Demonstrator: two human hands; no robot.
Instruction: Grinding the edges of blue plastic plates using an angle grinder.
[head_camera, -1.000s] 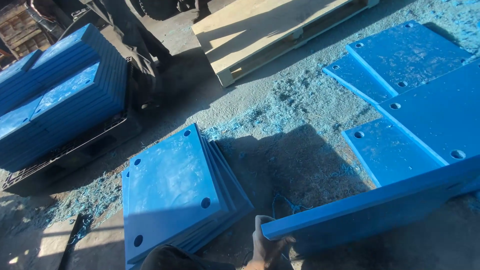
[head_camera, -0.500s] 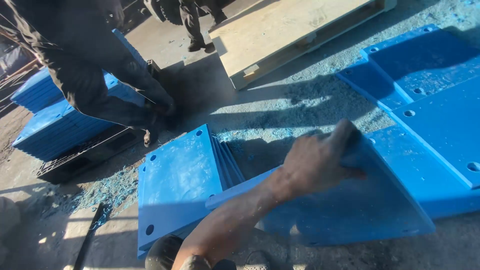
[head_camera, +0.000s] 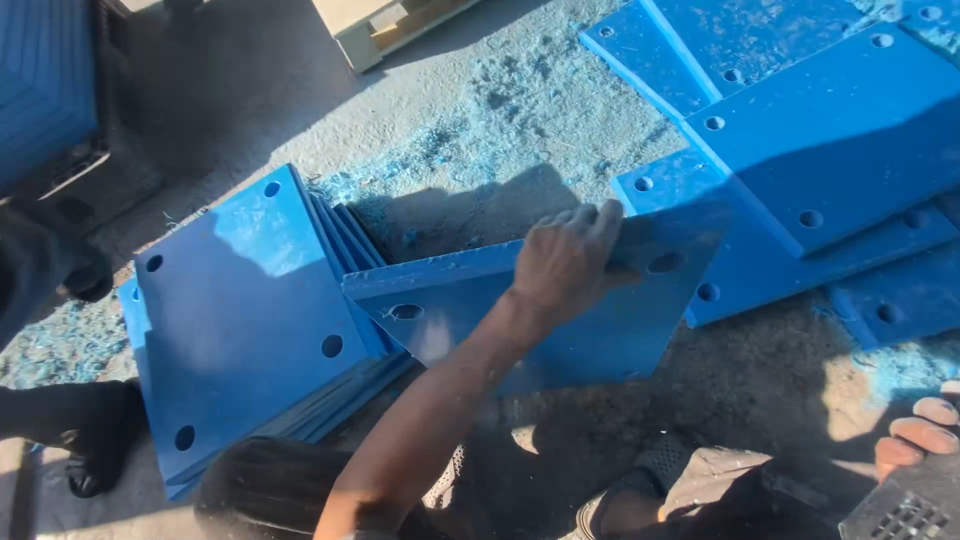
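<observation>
One blue plate (head_camera: 560, 320) we are gripping by its far edge, left hand (head_camera: 565, 260) fingers curled over it; right hand (head_camera: 915, 430) fingers are bending around a dark grid object (head_camera: 900, 510).

The blue plate (head_camera: 560, 320) under the left hand (head_camera: 568, 262) is now tilted up on edge, its near corner swung over the stack of blue plates (head_camera: 240, 320). The right hand (head_camera: 915, 430) is brought into view, fingertips on a dark grid-faced object (head_camera: 900, 515).
</observation>
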